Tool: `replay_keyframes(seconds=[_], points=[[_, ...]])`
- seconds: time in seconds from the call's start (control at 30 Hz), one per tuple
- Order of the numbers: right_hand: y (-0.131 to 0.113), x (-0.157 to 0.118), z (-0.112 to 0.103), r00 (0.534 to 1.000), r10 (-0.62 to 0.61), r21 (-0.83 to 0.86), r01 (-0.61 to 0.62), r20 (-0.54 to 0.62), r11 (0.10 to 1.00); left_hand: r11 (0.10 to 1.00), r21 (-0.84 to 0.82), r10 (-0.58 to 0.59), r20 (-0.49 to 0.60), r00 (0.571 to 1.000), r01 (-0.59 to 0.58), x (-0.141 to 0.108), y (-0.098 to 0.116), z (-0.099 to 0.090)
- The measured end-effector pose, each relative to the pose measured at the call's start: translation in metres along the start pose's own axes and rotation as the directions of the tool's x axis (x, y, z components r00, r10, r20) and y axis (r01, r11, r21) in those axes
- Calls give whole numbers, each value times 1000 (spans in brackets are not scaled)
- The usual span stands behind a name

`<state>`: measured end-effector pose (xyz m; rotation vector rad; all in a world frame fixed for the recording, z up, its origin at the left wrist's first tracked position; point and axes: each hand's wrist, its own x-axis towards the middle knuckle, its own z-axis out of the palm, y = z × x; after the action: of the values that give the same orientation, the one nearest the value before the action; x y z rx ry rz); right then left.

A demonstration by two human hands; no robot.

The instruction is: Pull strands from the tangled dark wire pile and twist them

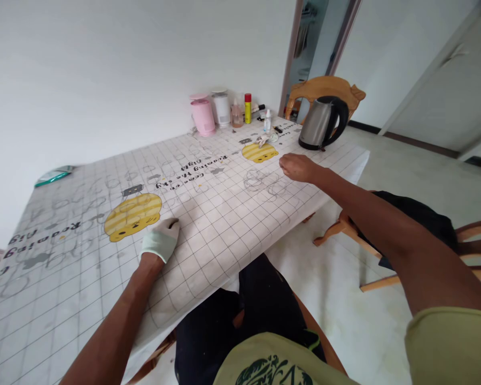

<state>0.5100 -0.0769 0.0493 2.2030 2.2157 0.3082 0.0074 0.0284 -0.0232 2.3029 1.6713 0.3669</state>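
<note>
My left hand (pixel 161 236), in a pale glove with a dark spot near the fingertips, rests on the patterned tablecloth (pixel 208 230) beside a printed yellow balloon. Its fingers are curled in; whether anything is inside cannot be made out. My right hand (pixel 299 167) is bare and closed, over the right part of the table near another printed balloon. What it holds, if anything, is hidden. Beyond it stands a steel kettle (pixel 317 124) with a black handle. A small whitish crumpled item (pixel 263 140) lies on the cloth just past my right hand.
Along the wall stand a pink container (pixel 202 116), a white container (pixel 221 109), a pinkish bottle (pixel 237 115), a yellow can with a red cap (pixel 247 109) and a small clear bottle (pixel 268 122). A green-edged packet (pixel 54 176) lies far left. Wooden chairs (pixel 324 88) stand at right.
</note>
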Motion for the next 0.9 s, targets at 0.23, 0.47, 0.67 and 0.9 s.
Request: replay_keyframes(seconds=[0.23,0.47,0.67,0.9], points=[[2,-9,-13,993,-69,-103,78,93,992,999,-33,-21,-12,1000,21,-3,2,-2],[-9,-6,-33,982,52,-154,-81,-181,985,978,-200,-86,-133,987,58,-14,19,-11],[-7,14,-19,976,-218,-292,201,-26,935,985,-149,-93,-43,995,86,-21,35,-8],[18,19,-14,955,-260,-273,292,145,917,986,-158,-56,-58,997,46,-17,21,0]])
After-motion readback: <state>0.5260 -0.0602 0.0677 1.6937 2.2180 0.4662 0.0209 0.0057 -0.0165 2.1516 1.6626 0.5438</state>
